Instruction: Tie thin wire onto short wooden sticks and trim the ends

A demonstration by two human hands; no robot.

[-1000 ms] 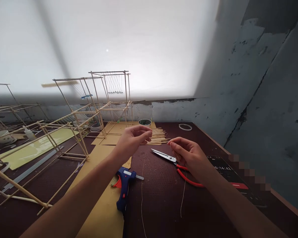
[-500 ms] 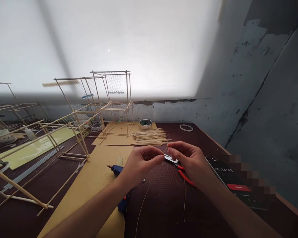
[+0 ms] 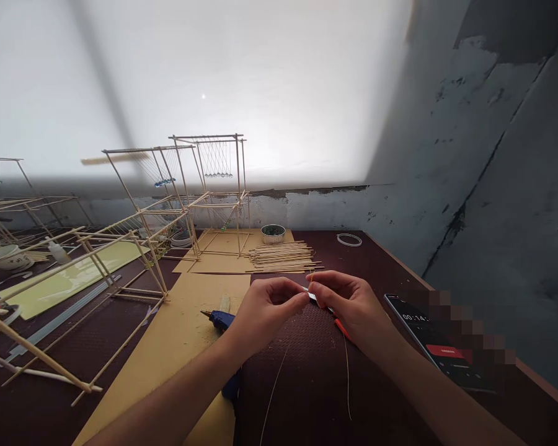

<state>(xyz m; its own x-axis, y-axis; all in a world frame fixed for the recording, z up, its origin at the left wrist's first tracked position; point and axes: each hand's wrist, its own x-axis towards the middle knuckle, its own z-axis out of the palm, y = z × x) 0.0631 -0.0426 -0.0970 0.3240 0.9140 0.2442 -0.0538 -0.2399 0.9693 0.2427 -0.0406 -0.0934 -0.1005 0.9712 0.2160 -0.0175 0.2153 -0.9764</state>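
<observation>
From the head cam, I'm using the loose pile of thin pale wooden sticks (image 3: pixel 281 256) as the landmark. Both bare hands are on the near side of it, fingertips almost meeting. The left hand (image 3: pixel 270 311) has thumb and fingers pinched together on the thin yellowish thread (image 3: pixel 348 381), and one strand trails down from under that hand. The right hand (image 3: pixel 346 298) is pinching the thread too, with a little bit poking up above its fingertips, just short of the pile, and another strand dangling below. Can't really make out what the thread is doing between the fingertips, way too small

Also nearer than the pile, mostly hidden by the right hand, are the steel scissors with red handles (image 3: pixel 344 330). The blue plastic glue gun (image 3: pixel 222 319) is nearer and to the left of the pile, partly behind the left arm, nozzle end over a flat tan board (image 3: pixel 167 337). Right of the pile and closer in, there's a black phone with a timer on screen (image 3: pixel 439 350). Just beyond the pile sits a round silvery tin (image 3: pixel 273 235), and left of that stands a tall wooden stick frame (image 3: pixel 237 173) with clear little balls (image 3: pixel 218 175) hanging in a row
</observation>
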